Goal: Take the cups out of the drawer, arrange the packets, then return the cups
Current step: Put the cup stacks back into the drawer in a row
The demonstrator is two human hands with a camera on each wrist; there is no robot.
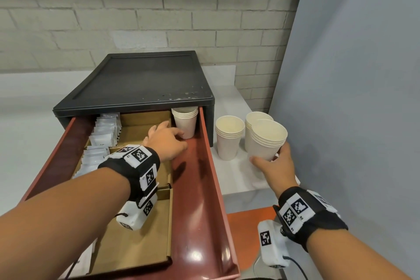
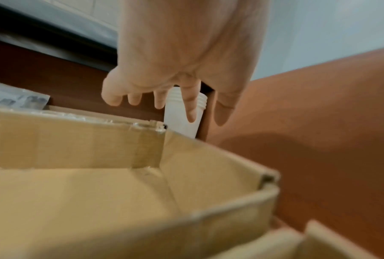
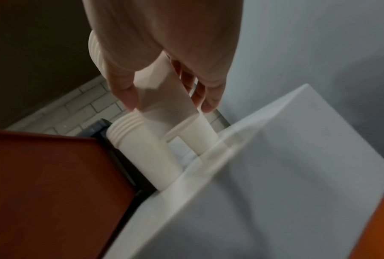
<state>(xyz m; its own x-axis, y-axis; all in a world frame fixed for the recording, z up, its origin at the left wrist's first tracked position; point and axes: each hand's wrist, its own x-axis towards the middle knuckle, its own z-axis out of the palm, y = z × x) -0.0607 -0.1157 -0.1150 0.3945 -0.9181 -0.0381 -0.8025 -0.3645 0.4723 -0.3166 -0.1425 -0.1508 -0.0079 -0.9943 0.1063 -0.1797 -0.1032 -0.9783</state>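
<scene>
Left hand point(image 1: 167, 141) reached, fingers spread and loose, toward the cup stack point(image 1: 185, 121) in the drawer's point(image 1: 200, 188) back right corner, holding nothing; bare red floor lay beside it. Right hand point(image 1: 276, 167) gripped a white nested stack point(image 1: 267, 140) above the counter point(image 1: 241, 166) right of the drawer, near two more stacks point(image 1: 228, 137). Packets point(image 1: 103, 135) stood along the drawer's left, in cardboard trays point(image 1: 136, 241).

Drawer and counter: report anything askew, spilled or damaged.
Nothing spilled. The organiser's black top shows pale scuffs near its front right edge. The cardboard divider has a torn, taped corner. All cup stacks stand upright.
</scene>
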